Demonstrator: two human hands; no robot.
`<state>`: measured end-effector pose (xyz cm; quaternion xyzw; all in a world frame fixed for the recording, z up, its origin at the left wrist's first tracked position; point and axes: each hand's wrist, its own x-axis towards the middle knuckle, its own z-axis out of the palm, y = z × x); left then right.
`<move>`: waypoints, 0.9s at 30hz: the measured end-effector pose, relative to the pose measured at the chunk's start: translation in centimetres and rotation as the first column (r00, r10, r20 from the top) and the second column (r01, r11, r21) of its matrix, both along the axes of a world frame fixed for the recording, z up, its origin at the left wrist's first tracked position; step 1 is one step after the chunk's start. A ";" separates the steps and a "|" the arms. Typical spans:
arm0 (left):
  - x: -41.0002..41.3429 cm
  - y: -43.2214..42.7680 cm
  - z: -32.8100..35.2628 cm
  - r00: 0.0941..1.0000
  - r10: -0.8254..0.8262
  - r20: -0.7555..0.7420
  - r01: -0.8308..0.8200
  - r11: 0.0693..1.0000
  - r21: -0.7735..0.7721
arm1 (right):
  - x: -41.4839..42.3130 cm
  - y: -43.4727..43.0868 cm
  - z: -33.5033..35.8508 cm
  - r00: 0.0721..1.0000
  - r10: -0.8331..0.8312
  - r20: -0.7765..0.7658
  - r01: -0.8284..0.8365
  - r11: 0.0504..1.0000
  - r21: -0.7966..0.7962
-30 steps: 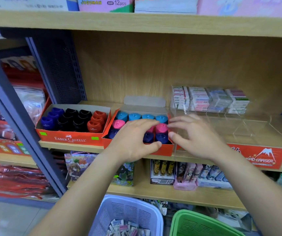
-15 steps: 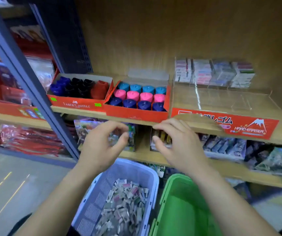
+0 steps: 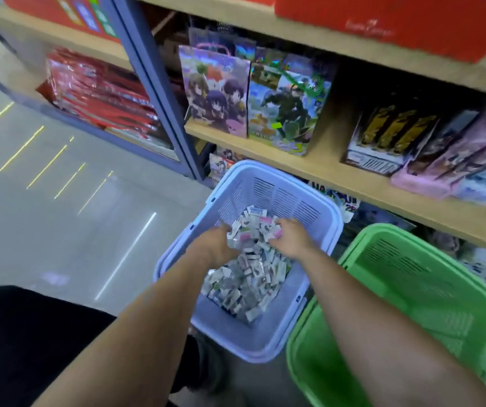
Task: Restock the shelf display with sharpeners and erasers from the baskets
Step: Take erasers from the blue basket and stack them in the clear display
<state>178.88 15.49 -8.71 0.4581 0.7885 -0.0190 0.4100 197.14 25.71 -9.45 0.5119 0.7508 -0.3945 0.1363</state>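
Small wrapped erasers (image 3: 247, 277), white packets with pink and grey print, lie in a loose heap on the floor of the lavender slotted plastic basket (image 3: 282, 198), which stands on the shop floor below the wooden shelf (image 3: 338, 174). Both hands are down in that heap: the left hand (image 3: 215, 239) and the right hand (image 3: 290, 237) face each other with fingers curled inward, cupping a clump of erasers between them at the far end of the basket. No eraser of this handful has reached the display, and the basket holds plenty more, so the eraser part of the job looks to have a good deal left. The green slotted plastic basket (image 3: 412, 277) just beside it shows only bare walls and floor where it can be seen, which suggests the sharpeners may be finished, though its near end is cut off by the frame and the right forearm. The display itself is out of view; only a red cardboard box (image 3: 382, 19) shows at the top edge. Fingertips are buried among the packets, and motion blur makes the printing unreadable.
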 end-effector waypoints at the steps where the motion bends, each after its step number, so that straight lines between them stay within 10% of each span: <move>1: 0.4 0.2 -1.9 0.999 0.044 0.031 -0.044 0.999 0.012 | -0.6 0.5 -1.7 0.999 -0.027 0.023 0.028 0.999 -0.030; 8: 2.5 0.7 -12.5 0.905 0.365 0.218 -0.399 0.906 0.142 | -3.5 2.6 -10.8 0.985 -0.118 0.129 0.127 0.990 -0.060; 18: 3.5 1.5 -15.3 0.979 0.140 -0.148 -0.103 0.967 0.233 | -3.5 2.3 -13.0 0.970 -0.242 0.032 0.242 0.970 0.008; 27: 3.5 3.4 -15.7 0.972 0.213 0.100 -0.235 0.905 0.355 | -2.3 2.3 -13.3 0.884 -0.464 -0.048 0.453 0.878 -0.155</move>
